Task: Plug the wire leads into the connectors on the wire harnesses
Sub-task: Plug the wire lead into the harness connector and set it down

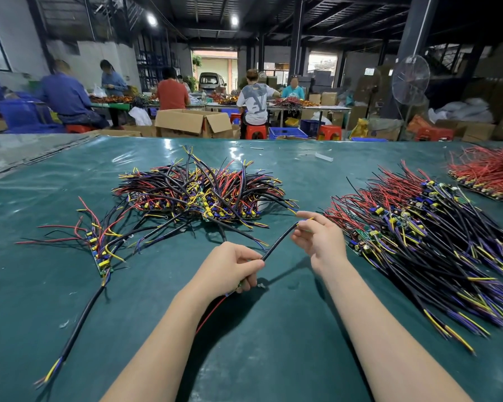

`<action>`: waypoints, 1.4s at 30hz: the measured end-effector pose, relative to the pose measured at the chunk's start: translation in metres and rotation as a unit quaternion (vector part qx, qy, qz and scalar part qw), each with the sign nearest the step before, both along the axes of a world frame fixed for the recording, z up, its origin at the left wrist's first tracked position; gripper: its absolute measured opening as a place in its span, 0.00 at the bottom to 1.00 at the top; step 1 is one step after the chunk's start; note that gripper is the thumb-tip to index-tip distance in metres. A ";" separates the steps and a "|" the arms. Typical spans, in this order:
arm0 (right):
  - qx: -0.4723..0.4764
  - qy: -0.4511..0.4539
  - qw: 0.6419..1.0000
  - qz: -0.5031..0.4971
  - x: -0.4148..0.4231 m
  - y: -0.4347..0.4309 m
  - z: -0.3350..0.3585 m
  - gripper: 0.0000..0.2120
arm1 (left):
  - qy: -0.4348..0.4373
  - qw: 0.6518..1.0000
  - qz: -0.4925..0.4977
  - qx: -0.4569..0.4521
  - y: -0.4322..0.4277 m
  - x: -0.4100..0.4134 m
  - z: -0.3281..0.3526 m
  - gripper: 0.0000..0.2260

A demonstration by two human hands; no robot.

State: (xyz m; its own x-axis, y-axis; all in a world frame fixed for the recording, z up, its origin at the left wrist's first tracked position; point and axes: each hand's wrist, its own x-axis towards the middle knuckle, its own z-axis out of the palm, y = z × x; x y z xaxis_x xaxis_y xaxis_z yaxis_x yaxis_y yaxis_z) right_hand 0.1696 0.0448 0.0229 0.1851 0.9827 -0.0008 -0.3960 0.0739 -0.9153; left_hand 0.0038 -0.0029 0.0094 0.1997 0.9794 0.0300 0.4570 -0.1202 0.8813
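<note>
Fingertips (302, 227) of the right hand (320, 239) are pinched on the yellow and blue leads (307, 219) of a black cable (279, 242), likely to steady them for plugging. The cable's lower end is gripped by the curled left hand (233, 268) above the green mat (273, 329), between harness piles (198, 195).

Table cover (273, 358): glossy green plastic (vinyl, prob.); cable (279, 240) jacket matt black, smooth.

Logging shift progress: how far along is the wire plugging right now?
Done, apparently: the laid-out row at left and the tidy right pile, though seated connections are too small to confirm. In hand: the left hand grips one black cable while the right hand pinches its lead end. Left: likely the tangled centre pile.
</note>
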 end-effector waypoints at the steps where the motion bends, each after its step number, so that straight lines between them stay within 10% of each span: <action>1: -0.013 0.037 0.999 0.005 -0.001 0.000 -0.002 0.14 | 0.000 1.000 0.001 0.000 0.000 0.000 0.000 0.06; 9: -0.111 0.228 0.967 0.011 -0.008 0.001 -0.009 0.11 | 0.041 0.999 -0.005 0.023 -0.001 0.003 -0.002 0.05; 42: 0.083 -0.095 0.991 -0.032 0.002 0.000 -0.008 0.09 | -0.074 0.994 -0.039 -0.066 -0.006 0.007 0.004 0.08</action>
